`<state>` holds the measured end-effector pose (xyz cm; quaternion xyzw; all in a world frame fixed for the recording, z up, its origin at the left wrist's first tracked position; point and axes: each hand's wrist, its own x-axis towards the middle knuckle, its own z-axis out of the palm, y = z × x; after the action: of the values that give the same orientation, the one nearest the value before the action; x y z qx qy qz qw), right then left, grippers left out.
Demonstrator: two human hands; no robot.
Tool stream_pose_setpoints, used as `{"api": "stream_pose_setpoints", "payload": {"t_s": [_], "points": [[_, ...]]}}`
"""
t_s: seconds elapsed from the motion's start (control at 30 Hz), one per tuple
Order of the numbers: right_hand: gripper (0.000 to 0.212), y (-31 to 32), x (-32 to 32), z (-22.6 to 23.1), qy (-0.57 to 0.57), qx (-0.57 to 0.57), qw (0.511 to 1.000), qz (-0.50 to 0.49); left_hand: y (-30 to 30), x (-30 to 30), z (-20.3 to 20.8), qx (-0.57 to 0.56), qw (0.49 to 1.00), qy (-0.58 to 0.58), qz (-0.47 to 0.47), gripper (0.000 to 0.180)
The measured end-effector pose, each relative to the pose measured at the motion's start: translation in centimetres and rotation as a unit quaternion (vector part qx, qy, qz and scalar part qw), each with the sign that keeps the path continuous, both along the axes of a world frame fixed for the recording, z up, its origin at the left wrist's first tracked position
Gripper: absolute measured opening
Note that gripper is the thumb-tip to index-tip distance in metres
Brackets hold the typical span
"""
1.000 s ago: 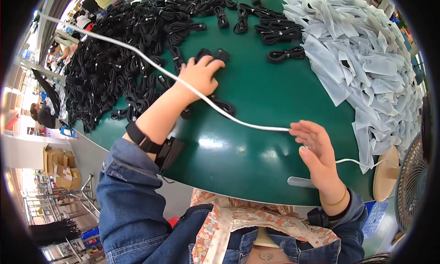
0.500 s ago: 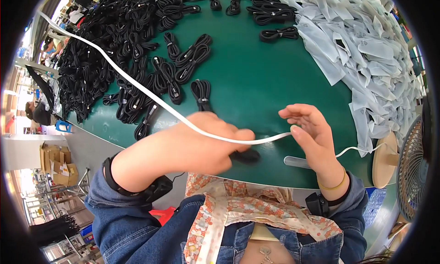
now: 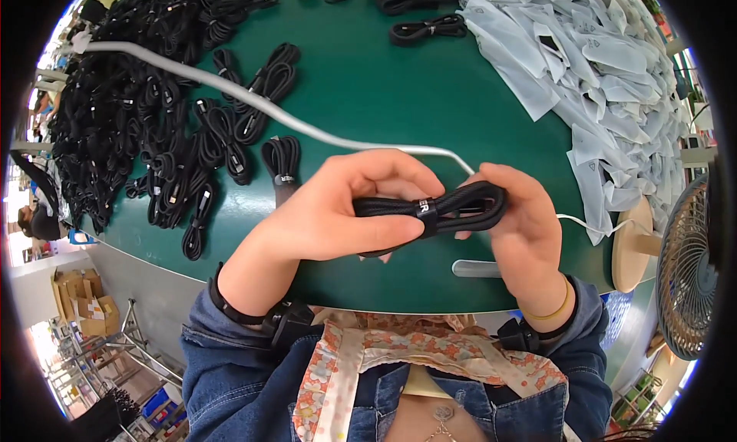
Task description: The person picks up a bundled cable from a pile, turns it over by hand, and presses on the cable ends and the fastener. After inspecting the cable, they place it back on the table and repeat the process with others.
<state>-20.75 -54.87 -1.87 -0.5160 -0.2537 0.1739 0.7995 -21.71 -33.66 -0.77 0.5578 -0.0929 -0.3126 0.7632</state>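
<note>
Head view: both hands meet on one coiled black cable (image 3: 461,214), held over the near part of the green tabletop (image 3: 368,97). The left hand (image 3: 334,204) is clamped on its left end, thumb lying along the coil up to the strap (image 3: 424,210) that binds its middle. The right hand (image 3: 530,219) is curled around the loop at the other end, fingers partly hidden behind it.

On the right of the tabletop lie many whitish, translucent bags (image 3: 599,81), overlapping in a loose pile that slopes toward the near edge. They look mostly flat; whether any has something inside I cannot tell. A heap (image 3: 115,112) of black coils covers the far left, with a few strapped coils lying apart from it, one (image 3: 282,156) just beyond the left hand.

A pale strip (image 3: 472,269) lies beside the right wrist. A white cord (image 3: 230,89) slants across from the upper left to the right hand's fingertips. To the right stand a wooden disc (image 3: 631,250) and a fan (image 3: 687,265). Cardboard boxes (image 3: 67,300) are stacked on the floor at left, their contents too small to make out.
</note>
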Motion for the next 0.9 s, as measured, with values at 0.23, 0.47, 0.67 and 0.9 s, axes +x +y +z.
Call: {"api": "stream_pose_setpoints", "payload": {"t_s": [0.23,0.47,0.67,0.9], "points": [[0.045,0.0,0.1,0.1,0.012,-0.024,0.998,-0.051,-1.0,-0.2,-0.9,-0.192,0.951,-0.114,0.216,0.063],[0.048,0.2,0.0,0.2,0.042,-0.031,0.995,-0.082,-0.5,-0.2,-1.5,-0.16,0.946,-0.22,0.177,0.069],[0.049,0.7,-0.3,0.6,0.05,-0.068,0.99,-0.112,-0.7,-0.2,-1.9,-0.143,0.929,-0.301,0.161,0.068],[0.049,0.6,-0.5,0.4,0.042,-0.105,0.985,-0.129,-0.7,-0.8,-1.2,-0.096,0.94,-0.246,0.215,0.055]]}}
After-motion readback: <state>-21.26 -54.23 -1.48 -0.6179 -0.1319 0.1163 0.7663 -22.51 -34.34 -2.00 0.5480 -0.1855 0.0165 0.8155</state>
